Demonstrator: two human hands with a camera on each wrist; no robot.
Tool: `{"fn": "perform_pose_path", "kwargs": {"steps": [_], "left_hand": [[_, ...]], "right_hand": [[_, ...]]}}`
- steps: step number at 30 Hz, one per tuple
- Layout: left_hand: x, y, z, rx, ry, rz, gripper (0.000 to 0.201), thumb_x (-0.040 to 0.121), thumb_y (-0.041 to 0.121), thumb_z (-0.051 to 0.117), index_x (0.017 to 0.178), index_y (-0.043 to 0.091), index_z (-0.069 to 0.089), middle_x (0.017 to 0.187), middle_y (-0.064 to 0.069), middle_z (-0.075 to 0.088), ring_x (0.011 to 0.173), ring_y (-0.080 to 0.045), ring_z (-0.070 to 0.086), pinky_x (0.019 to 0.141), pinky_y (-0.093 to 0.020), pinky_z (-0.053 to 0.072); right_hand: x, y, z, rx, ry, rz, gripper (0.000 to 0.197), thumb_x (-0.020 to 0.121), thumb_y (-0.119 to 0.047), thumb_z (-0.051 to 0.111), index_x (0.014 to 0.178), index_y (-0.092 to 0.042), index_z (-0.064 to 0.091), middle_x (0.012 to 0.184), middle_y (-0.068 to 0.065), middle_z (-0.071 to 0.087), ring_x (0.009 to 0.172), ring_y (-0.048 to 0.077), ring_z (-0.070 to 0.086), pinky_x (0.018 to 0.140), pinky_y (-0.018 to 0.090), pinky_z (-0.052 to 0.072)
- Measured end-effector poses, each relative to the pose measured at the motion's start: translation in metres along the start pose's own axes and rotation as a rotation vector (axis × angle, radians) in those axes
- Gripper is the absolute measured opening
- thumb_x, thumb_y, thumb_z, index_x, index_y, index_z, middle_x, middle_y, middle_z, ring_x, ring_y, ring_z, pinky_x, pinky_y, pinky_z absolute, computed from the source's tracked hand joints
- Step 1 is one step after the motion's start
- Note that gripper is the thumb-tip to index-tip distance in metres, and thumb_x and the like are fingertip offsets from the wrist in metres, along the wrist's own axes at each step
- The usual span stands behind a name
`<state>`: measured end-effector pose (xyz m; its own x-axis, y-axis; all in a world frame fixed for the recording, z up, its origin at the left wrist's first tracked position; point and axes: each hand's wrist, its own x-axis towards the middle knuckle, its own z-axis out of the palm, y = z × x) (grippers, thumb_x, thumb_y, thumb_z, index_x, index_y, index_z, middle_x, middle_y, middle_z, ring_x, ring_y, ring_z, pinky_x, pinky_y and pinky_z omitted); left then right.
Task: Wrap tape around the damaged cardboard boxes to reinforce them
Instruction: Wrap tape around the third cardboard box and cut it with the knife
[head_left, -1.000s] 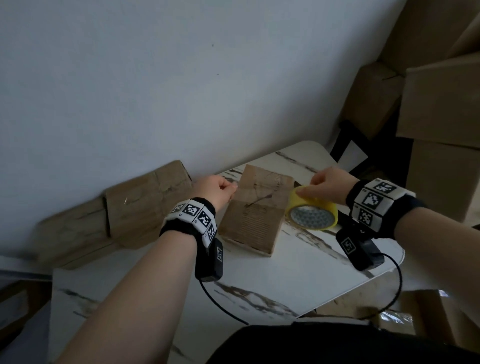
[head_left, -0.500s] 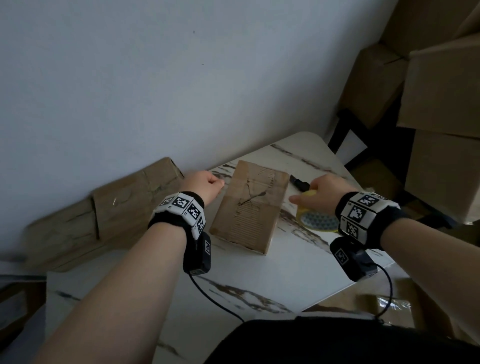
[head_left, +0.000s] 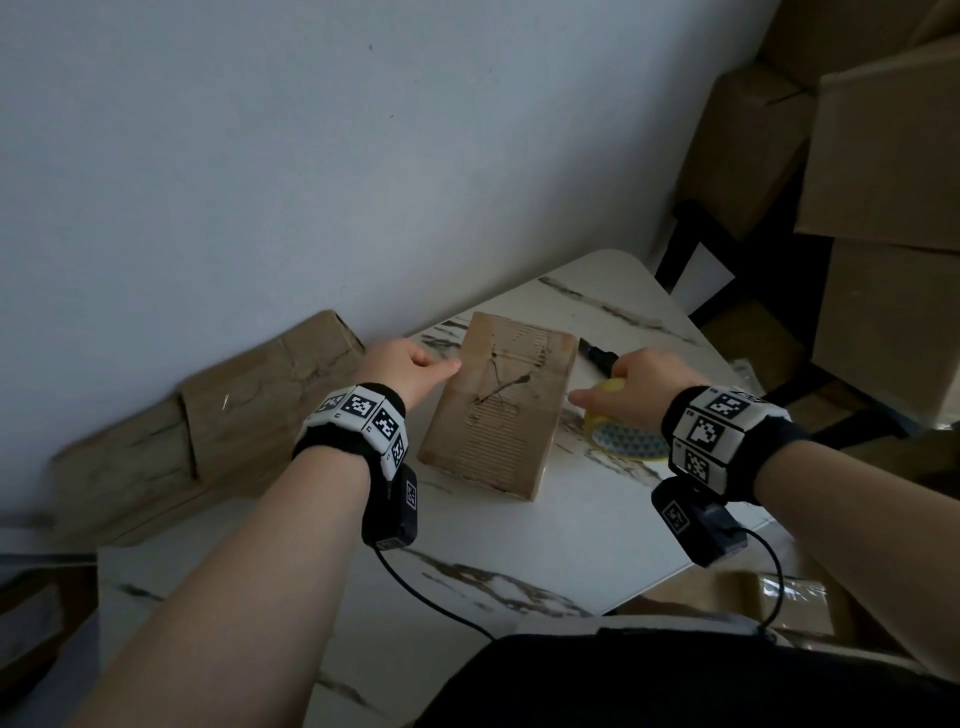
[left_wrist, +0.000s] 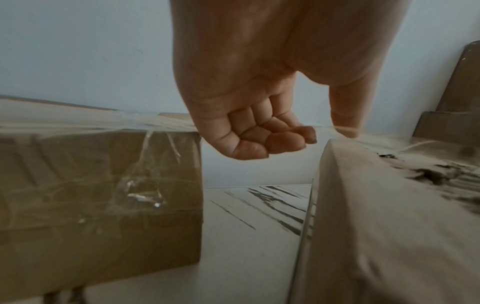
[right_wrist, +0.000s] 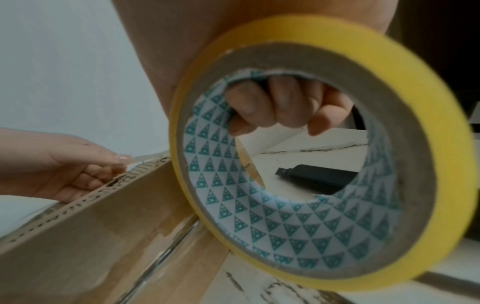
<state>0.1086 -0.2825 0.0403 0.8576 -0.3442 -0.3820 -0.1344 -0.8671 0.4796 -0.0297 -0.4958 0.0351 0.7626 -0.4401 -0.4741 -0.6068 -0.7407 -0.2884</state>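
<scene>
Roll's dropped from above the box edge down beside it: right hand (head_left: 641, 382) gripping tape roll (right_wrist: 322, 156) low by the torn box (head_left: 498, 405) on the desk (head_left: 519, 545); left hand (head_left: 410, 366) curled, thumb pinning the tape end (anchors the wrap)

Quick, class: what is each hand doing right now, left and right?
Left hand: fingers curled, thumb pressing the top edge of the torn brown cardboard box.
Right hand: gripping the yellow tape roll, fingers through its core.
</scene>
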Motion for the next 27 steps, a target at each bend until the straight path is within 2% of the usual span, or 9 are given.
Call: {"fn": "perform_pose_path", "kwargs": {"steps": [4, 9, 12, 15, 17, 19, 22, 25, 27], "left_hand": [[0.001, -0.003, 0.002, 0.019, -0.023, -0.012, 0.038, 0.083, 0.049, 0.063, 0.063, 0.025, 0.042, 0.075, -0.003, 0.049, 0.067, -0.018, 0.043, 0.055, -0.025, 0.028], [0.004, -0.005, 0.006, 0.051, -0.035, -0.028, 0.038, 0.083, 0.051, 0.063, 0.063, 0.027, 0.041, 0.075, -0.001, 0.048, 0.068, -0.019, 0.045, 0.063, -0.027, 0.034], [0.005, -0.003, 0.008, 0.06, -0.032, -0.045, 0.04, 0.085, 0.049, 0.062, 0.061, 0.027, 0.038, 0.075, -0.001, 0.048, 0.061, -0.015, 0.042, 0.06, -0.027, 0.034], [0.005, -0.002, 0.011, 0.07, -0.064, -0.069, 0.036, 0.088, 0.047, 0.058, 0.064, 0.025, 0.043, 0.07, 0.002, 0.05, 0.067, -0.016, 0.047, 0.059, -0.026, 0.035], [0.005, -0.002, 0.013, 0.078, -0.097, -0.045, 0.033, 0.092, 0.047, 0.052, 0.077, 0.018, 0.059, 0.081, -0.003, 0.062, 0.079, -0.021, 0.057, 0.064, -0.027, 0.039], [0.003, -0.002, 0.016, 0.083, -0.124, -0.023, 0.041, 0.096, 0.044, 0.045, 0.1, 0.009, 0.066, 0.102, -0.011, 0.067, 0.094, -0.027, 0.061, 0.072, -0.027, 0.04], [-0.001, 0.001, 0.02, 0.093, -0.136, -0.027, 0.045, 0.1, 0.039, 0.036, 0.12, 0.005, 0.058, 0.118, -0.014, 0.062, 0.108, -0.029, 0.057, 0.079, -0.028, 0.038], [-0.001, 0.001, 0.023, 0.141, -0.183, -0.057, 0.053, 0.102, 0.042, 0.025, 0.123, 0.005, 0.055, 0.123, -0.018, 0.059, 0.111, -0.031, 0.055, 0.086, -0.032, 0.039], [-0.002, 0.001, 0.025, 0.146, -0.186, -0.088, 0.055, 0.101, 0.044, 0.026, 0.131, 0.004, 0.049, 0.13, -0.019, 0.054, 0.118, -0.032, 0.052, 0.093, -0.035, 0.039]], "right_hand": [[-0.002, 0.0, 0.003, 0.005, 0.002, -0.011, 0.061, 0.072, -0.074, 0.055, 0.083, -0.015, 0.062, 0.078, 0.002, 0.06, 0.072, 0.017, 0.058, 0.064, 0.03, 0.049], [-0.002, 0.0, 0.006, 0.011, 0.0, -0.003, 0.061, 0.072, -0.074, 0.054, 0.084, -0.015, 0.061, 0.077, 0.001, 0.059, 0.071, 0.017, 0.057, 0.064, 0.03, 0.049], [0.0, 0.0, 0.009, 0.023, -0.008, 0.008, 0.059, 0.072, -0.075, 0.054, 0.082, -0.017, 0.06, 0.077, 0.001, 0.058, 0.069, 0.015, 0.056, 0.063, 0.029, 0.049], [0.003, 0.002, 0.013, 0.032, -0.018, 0.025, 0.058, 0.071, -0.076, 0.054, 0.078, -0.019, 0.058, 0.076, 0.0, 0.057, 0.068, 0.015, 0.055, 0.06, 0.029, 0.048], [0.004, 0.001, 0.016, 0.036, -0.022, 0.032, 0.057, 0.071, -0.077, 0.054, 0.074, -0.02, 0.056, 0.075, 0.0, 0.057, 0.068, 0.014, 0.055, 0.058, 0.027, 0.045], [0.005, 0.0, 0.018, 0.042, -0.027, 0.039, 0.058, 0.071, -0.076, 0.054, 0.077, -0.018, 0.056, 0.076, -0.001, 0.056, 0.069, 0.014, 0.054, 0.057, 0.027, 0.043], [0.007, -0.002, 0.02, 0.044, -0.041, 0.048, 0.06, 0.072, -0.076, 0.053, 0.088, -0.018, 0.054, 0.076, -0.003, 0.052, 0.075, 0.016, 0.054, 0.057, 0.026, 0.041], [0.008, -0.002, 0.021, 0.053, -0.044, 0.048, 0.061, 0.073, -0.076, 0.053, 0.091, -0.017, 0.056, 0.075, -0.004, 0.052, 0.071, 0.014, 0.053, 0.052, 0.024, 0.036], [0.008, -0.001, 0.021, 0.056, -0.041, 0.043, 0.061, 0.073, -0.075, 0.053, 0.09, -0.017, 0.057, 0.074, -0.004, 0.052, 0.07, 0.014, 0.052, 0.05, 0.024, 0.034]]}}
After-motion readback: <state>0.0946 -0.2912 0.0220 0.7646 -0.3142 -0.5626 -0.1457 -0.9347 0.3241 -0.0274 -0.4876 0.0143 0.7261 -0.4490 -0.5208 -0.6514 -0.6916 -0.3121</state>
